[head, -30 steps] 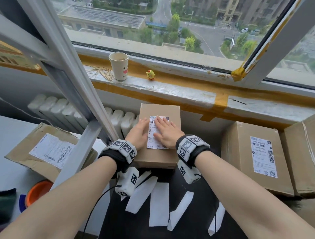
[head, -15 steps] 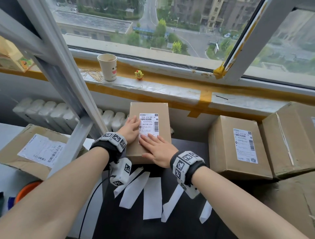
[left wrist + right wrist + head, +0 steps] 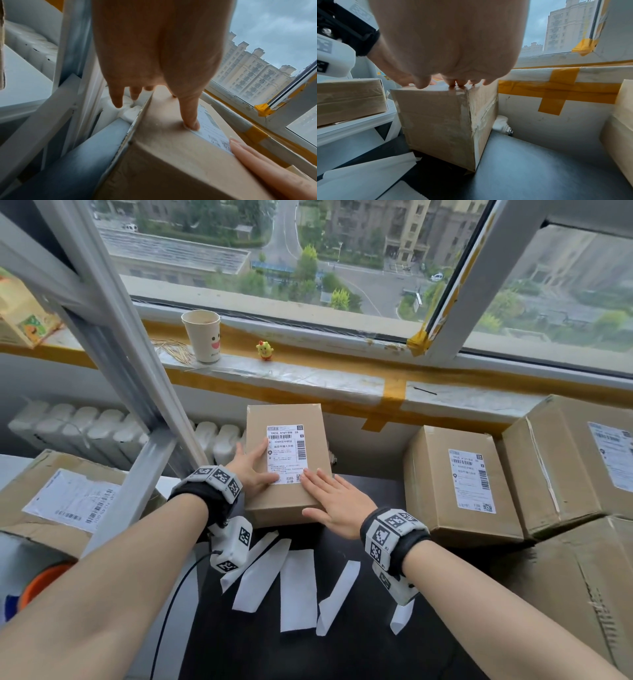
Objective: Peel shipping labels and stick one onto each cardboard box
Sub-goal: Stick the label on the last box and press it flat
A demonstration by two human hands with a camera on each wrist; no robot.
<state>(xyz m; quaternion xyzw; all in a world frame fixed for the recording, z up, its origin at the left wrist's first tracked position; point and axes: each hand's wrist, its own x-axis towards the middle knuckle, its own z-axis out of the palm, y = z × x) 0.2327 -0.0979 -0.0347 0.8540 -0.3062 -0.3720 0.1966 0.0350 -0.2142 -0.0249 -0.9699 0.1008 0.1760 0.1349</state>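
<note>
A small cardboard box (image 3: 287, 501) stands upright on the dark table below the window sill, with a white shipping label (image 3: 287, 451) stuck on its top face. My left hand (image 3: 251, 469) rests on the box's left edge. Its thumb (image 3: 192, 121) presses the label's left border, and its fingers (image 3: 116, 100) hang straight down beside the box (image 3: 163, 155). My right hand (image 3: 334, 501) lies flat on the near right corner, fingertips (image 3: 243, 148) touching the label's lower right corner. The right wrist view shows the taped front of the box (image 3: 440, 121) under my palm.
Two labelled boxes (image 3: 459, 484) (image 3: 575, 460) stand close on the right, and another labelled box (image 3: 68, 501) lies at left. White backing strips (image 3: 298, 587) litter the table in front. A slanted metal frame (image 3: 137, 392) crosses the left side. A paper cup (image 3: 202, 337) sits on the sill.
Both hands slid off the middle of the label, the left toward the box's left edge, the right back to the near right corner. The label now shows almost fully.
</note>
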